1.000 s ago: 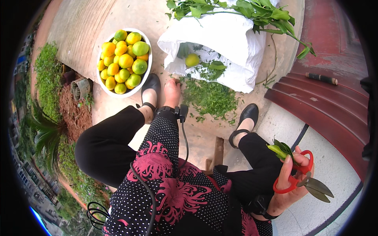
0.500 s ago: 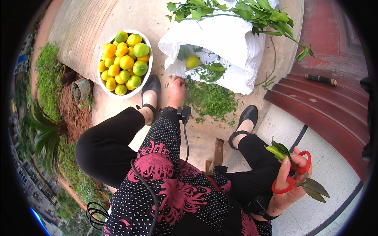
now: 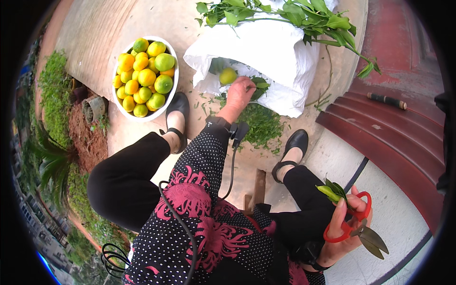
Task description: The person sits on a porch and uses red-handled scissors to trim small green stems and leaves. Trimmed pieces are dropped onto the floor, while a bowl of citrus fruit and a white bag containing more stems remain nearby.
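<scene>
My right hand, out to the right above the pale ledge, is closed around red-handled scissors and a small bunch of green leaves. The scissor blades point down and away from the fingers, slightly apart. My left hand reaches to the mouth of a white sack. Its fingers are curled together against green leaves there; whether they grip one is hidden. Just left of those fingertips, a yellow-green citrus fruit rests in the sack's opening.
A white oval tub heaped with citrus fruits stands at the left. Leafy branches lie across the sack. Cut leaf shreds cover the ground between my feet. Dark red doorway at right; plant bed at left.
My left hand has moved right and forward, from beside the leaf shreds to the leaves at the sack's mouth. The right hand still holds the scissors and leaves, shifted slightly lower.
</scene>
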A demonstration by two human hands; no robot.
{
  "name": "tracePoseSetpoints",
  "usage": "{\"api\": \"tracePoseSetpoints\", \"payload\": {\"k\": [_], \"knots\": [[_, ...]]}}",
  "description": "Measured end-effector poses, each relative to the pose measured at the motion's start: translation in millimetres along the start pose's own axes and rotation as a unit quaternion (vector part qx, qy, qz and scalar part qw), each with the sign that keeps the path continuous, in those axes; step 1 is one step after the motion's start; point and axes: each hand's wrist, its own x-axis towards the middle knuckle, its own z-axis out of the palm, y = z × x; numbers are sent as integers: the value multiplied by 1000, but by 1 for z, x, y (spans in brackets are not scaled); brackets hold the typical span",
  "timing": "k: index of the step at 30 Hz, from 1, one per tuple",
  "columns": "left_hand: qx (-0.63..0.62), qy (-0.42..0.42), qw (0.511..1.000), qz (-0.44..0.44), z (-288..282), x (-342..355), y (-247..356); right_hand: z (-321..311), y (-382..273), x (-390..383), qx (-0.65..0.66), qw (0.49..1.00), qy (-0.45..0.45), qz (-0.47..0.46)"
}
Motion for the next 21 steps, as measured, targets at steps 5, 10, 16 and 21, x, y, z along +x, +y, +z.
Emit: {"api": "tracePoseSetpoints", "payload": {"k": [5, 10, 16, 21], "knots": [[175, -74, 982, -1, 20, 28, 10, 1, 0, 3, -10, 1000, 2, 14], [231, -63, 971, 8, 38, 26, 1, 1, -2, 6, -10, 1000, -3, 21], [113, 8, 993, 12, 26, 29, -8, 4, -4, 4, -2, 999, 20, 41], [-112, 10, 987, -112, -18, 27, 2, 2, -7, -2, 20, 999, 33, 30]]}}
